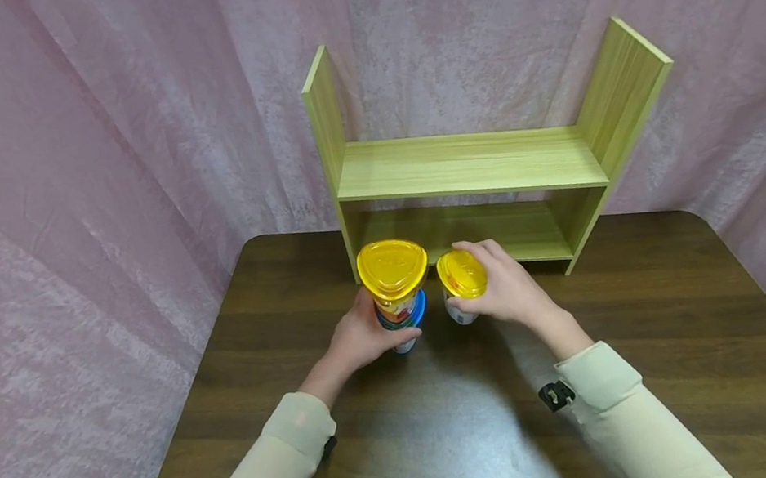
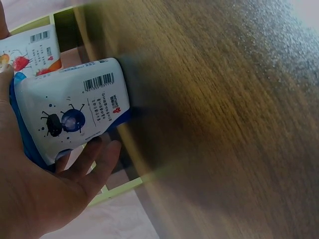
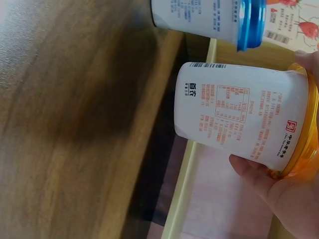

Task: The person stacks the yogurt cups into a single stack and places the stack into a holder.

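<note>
Wooden shelf (image 1: pixel 468 164) stands on table (image 1: pixel 662 313), pink curtain (image 1: pixel 80 152) behind.

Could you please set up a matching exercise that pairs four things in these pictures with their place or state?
Things:
1. stacked cups
2. single cup
3. shelf
4. table

Places or states:
A. dark brown wood, under everything
B. held by the left hand, blue lid halfway up
C. light wood, standing at the back
D. held by the right hand, orange-yellow lid

Pairs: 1-B, 2-D, 3-C, 4-A
</note>
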The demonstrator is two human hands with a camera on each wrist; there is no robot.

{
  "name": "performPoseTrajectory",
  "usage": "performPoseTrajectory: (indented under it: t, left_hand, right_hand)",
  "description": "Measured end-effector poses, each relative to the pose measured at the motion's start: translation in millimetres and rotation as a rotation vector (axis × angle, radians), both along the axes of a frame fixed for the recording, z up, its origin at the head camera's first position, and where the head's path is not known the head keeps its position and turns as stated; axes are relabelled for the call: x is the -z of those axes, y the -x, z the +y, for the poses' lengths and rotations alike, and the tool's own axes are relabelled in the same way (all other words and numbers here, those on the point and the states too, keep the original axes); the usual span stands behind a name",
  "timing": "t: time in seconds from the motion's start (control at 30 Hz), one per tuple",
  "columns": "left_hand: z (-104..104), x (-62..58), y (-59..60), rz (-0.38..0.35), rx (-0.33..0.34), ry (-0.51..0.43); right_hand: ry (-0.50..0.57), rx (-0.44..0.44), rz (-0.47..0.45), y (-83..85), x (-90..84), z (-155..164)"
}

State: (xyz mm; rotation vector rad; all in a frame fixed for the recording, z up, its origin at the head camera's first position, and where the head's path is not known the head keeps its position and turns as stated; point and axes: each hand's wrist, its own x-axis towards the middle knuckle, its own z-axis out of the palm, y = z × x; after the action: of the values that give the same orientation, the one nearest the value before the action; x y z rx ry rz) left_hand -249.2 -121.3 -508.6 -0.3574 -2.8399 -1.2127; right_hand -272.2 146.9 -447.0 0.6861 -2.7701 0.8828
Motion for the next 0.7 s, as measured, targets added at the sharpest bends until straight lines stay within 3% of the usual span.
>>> performPoseTrajectory:
  t: [0.7]
  left_hand:
    - [0, -2.8, -1.3, -0.008, 0.014, -0.012]
  right_hand:
    - [0.015, 0.031, -0.012, -0.4, -19.2, 3]
